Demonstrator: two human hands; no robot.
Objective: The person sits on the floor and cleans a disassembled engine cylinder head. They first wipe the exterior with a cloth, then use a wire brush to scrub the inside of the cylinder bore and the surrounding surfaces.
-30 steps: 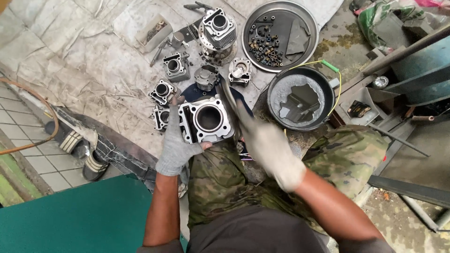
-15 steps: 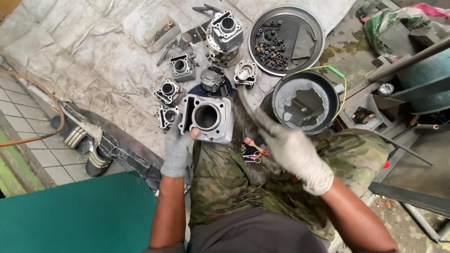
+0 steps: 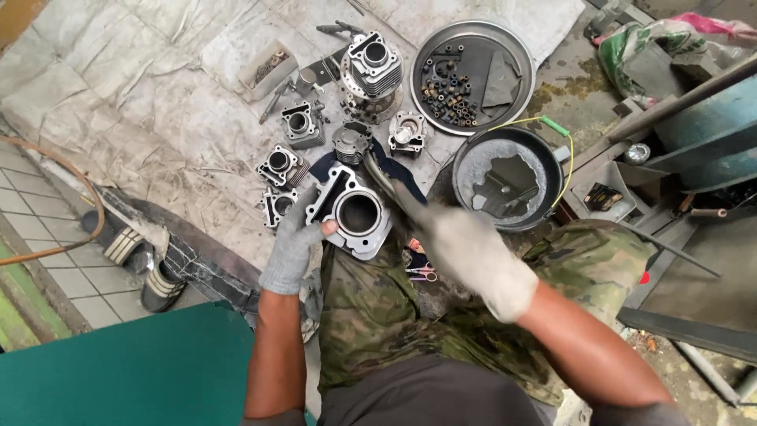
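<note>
Gloved hands work an engine cylinder block above a littered floor

The left hand (image 3: 293, 246) grips the grey cylinder block (image 3: 353, 211) by its near edge, tilted; the right hand (image 3: 471, 256), closed on a blurred dark tool (image 3: 386, 183), sets it against the block's far side. Smaller cylinders (image 3: 300, 125) lie beyond, a round tray (image 3: 516, 49) farther right.

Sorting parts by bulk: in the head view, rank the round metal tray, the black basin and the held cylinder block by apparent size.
1. Round metal tray and black basin: look alike, unranked.
2. Cylinder block in the left hand, though nearer the camera.
</note>
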